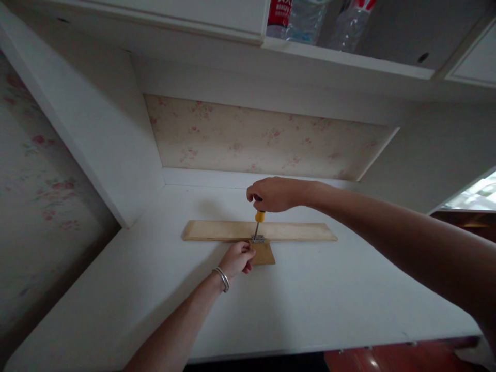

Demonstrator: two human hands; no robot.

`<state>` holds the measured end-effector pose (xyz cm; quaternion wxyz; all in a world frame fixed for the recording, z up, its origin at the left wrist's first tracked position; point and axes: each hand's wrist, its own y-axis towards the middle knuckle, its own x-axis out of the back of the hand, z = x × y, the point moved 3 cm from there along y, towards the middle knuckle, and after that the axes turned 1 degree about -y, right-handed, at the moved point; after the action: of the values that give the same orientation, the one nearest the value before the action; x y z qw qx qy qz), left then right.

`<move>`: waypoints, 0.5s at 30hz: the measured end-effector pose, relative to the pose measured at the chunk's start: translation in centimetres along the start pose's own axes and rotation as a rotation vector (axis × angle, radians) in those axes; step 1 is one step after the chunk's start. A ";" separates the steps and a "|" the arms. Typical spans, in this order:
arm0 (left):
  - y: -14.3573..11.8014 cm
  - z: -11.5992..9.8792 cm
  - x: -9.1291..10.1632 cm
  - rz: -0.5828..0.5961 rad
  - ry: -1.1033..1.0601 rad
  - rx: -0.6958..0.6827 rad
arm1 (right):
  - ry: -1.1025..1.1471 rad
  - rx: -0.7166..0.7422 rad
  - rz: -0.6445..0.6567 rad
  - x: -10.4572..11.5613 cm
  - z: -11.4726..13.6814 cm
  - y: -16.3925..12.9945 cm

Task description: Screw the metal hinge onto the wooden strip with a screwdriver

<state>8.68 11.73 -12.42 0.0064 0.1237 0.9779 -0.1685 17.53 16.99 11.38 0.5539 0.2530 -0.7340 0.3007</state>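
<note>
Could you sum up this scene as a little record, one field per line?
Left grip: holding the small board by its left side
Right grip: on the handle of the screwdriver
Screwdriver tip: down at the metal fitting, perhaps a hinge
Long board: on the white surface, behind the small board
Left wrist: silvery bracelet
Above: clear bottles on a shelf

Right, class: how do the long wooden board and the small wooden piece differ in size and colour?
The long board is a narrow strip; the small piece is far shorter and squarer. The long board is paler; the small piece looks browner. Both meet at a metal fitting.
</note>
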 end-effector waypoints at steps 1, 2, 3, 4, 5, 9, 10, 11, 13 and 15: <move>0.0 0.0 0.0 0.000 0.005 -0.002 | 0.027 0.036 0.002 0.0 0.1 0.0; 0.0 -0.1 0.0 -0.001 0.011 -0.006 | 0.041 0.039 0.002 0.0 0.1 -0.1; -0.1 -0.1 0.0 -0.003 0.017 -0.010 | 0.037 0.003 -0.003 0.0 0.1 -0.1; -0.1 -0.1 0.0 -0.005 0.021 -0.014 | 0.016 -0.055 -0.012 0.0 0.0 -0.2; -0.1 -0.2 0.0 -0.005 0.023 -0.020 | -0.017 -0.118 -0.023 0.0 -0.1 -0.3; 0.0 -0.1 0.0 0.006 0.016 -0.021 | -0.064 -0.117 -0.036 0.0 0.2 -0.5; -0.1 -0.1 0.0 0.003 0.016 -0.016 | -0.037 -0.067 -0.028 0.0 0.3 -0.5; -0.1 -0.1 0.1 -0.002 0.016 -0.012 | -0.008 -0.031 -0.021 0.0 0.4 -0.6; -0.1 -0.1 0.1 -0.010 0.018 -0.013 | 0.010 -0.047 -0.020 0.1 0.4 -0.6; -0.1 -0.1 0.1 -0.011 0.018 -0.020 | -0.039 -0.129 -0.035 0.1 0.2 -0.6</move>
<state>8.60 11.67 -12.26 -0.0019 0.1195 0.9802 -0.1578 17.83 16.44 11.52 0.5599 0.2355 -0.7580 0.2377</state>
